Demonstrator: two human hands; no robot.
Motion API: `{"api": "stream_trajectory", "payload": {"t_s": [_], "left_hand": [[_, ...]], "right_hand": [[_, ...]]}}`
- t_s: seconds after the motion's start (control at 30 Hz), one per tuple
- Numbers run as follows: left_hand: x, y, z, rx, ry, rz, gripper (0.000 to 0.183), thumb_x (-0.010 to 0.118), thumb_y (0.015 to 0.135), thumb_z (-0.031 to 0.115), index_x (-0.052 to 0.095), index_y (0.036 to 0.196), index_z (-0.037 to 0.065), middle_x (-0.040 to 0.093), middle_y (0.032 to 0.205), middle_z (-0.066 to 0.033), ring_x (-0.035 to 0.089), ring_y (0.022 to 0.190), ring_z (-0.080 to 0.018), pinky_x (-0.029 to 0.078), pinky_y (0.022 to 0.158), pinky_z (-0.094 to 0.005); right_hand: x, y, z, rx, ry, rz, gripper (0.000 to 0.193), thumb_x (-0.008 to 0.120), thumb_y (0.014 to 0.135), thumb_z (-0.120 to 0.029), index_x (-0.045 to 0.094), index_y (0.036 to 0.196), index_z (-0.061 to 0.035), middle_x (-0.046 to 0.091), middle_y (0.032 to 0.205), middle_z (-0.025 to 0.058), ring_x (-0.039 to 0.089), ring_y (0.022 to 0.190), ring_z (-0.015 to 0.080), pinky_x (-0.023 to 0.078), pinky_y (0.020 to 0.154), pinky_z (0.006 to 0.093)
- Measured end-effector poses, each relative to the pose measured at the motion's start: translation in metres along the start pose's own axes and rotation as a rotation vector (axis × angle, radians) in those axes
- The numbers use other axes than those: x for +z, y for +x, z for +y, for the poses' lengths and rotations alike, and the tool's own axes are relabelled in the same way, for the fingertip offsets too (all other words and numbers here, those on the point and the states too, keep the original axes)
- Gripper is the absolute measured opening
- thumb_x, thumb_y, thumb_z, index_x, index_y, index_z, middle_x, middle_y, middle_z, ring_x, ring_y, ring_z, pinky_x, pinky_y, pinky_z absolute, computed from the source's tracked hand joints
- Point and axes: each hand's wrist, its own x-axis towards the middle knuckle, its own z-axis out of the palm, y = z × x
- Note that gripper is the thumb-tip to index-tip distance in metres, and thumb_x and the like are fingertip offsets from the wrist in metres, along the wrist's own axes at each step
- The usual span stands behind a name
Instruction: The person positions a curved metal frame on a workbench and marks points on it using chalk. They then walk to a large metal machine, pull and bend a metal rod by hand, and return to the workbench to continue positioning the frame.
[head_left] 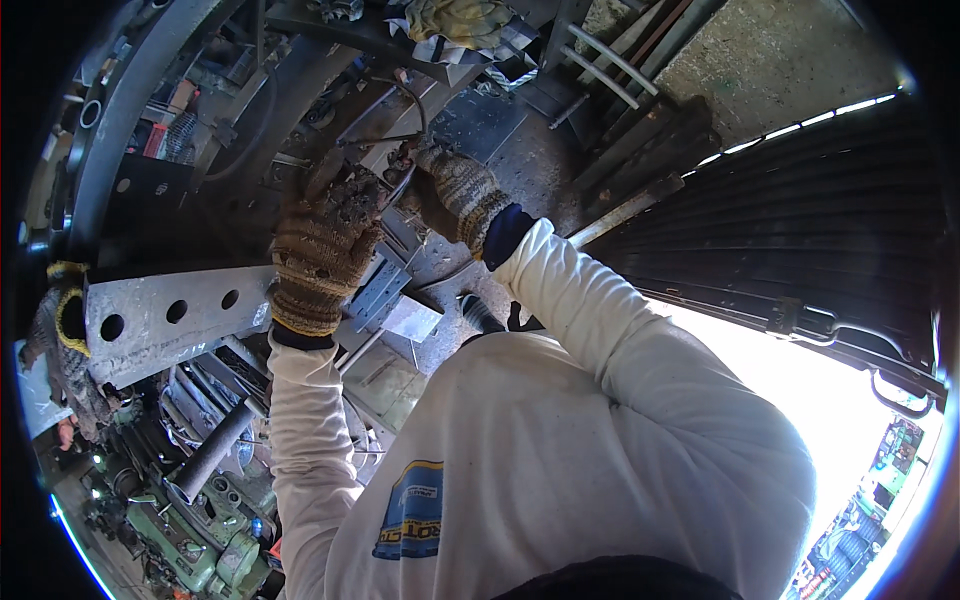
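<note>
My left hand, in a soiled brown knit glove, is over the dark steel frame at the left of centre. Its blackened fingers are curled, and what lies inside them is hidden. To its right, my right hand, in a similar knit glove with a dark cuff, has its fingers bent inward. A thin, shiny metal edge shows between the two hands, beside the right fingertips; its kind is unclear. Just beyond them is a thin bent dark rod. Below the left hand sit blue-grey metal brackets.
A steel plate with round holes extends left, with a yellow-cuffed glove at its end. Pipes and a green machine stand lower left. Dark beams lie upper right, near a corrugated shutter. Cloth lies at the top.
</note>
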Motion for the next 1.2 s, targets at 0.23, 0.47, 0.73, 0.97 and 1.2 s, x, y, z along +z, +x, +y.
{"api": "stream_trajectory", "payload": {"t_s": [0.23,0.47,0.73,0.97,1.2], "left_hand": [[0.027,0.002,0.042,-0.307,0.036,-0.092,0.047,0.063,0.090,0.029,0.063,0.134,0.015,0.061,0.139,-0.0038,0.044,0.141,-0.0242,0.026,0.120,-0.0537],[0.022,0.004,0.036,-0.262,0.059,0.005,0.039,0.062,0.093,0.030,0.068,0.128,0.013,0.063,0.135,-0.0080,0.049,0.136,-0.0289,0.034,0.117,-0.0543],[0.011,0.002,0.010,-0.158,-0.176,0.024,0.035,0.065,0.092,0.032,0.072,0.120,0.013,0.070,0.123,-0.0111,0.057,0.128,-0.0330,0.039,0.115,-0.0519],[0.011,0.008,0.001,-0.058,-0.089,0.051,0.034,0.068,0.090,0.026,0.072,0.121,0.012,0.068,0.127,-0.0096,0.056,0.129,-0.0324,0.037,0.116,-0.0517],[0.022,0.013,0.058,-0.317,0.102,0.013,0.040,0.063,0.092,0.033,0.069,0.124,0.011,0.064,0.132,-0.0081,0.051,0.134,-0.0273,0.034,0.117,-0.0508]], "right_hand": [[-0.027,0.014,-0.017,0.139,-0.039,-0.179,0.027,0.064,0.100,-0.020,0.064,0.120,-0.0032,0.069,0.105,0.0094,0.068,0.097,0.0239,0.058,0.092,0.0382],[-0.019,0.014,-0.022,0.193,-0.034,-0.101,0.018,0.062,0.101,-0.018,0.065,0.112,-0.0050,0.070,0.100,0.0115,0.071,0.088,0.0271,0.061,0.080,0.0401],[-0.016,0.010,-0.011,0.003,-0.332,-0.024,0.018,0.065,0.099,-0.020,0.064,0.109,-0.0055,0.067,0.099,0.0103,0.066,0.094,0.0262,0.057,0.082,0.0424],[0.003,0.003,-0.016,0.017,-0.263,0.002,0.017,0.062,0.100,-0.018,0.064,0.108,-0.0027,0.067,0.098,0.0126,0.068,0.088,0.0279,0.058,0.080,0.0434],[0.015,0.001,-0.056,0.046,-0.971,0.063,0.027,0.059,0.100,-0.023,0.067,0.106,0.0026,0.074,0.090,0.0166,0.072,0.070,0.0273,0.059,0.063,0.0398]]}}
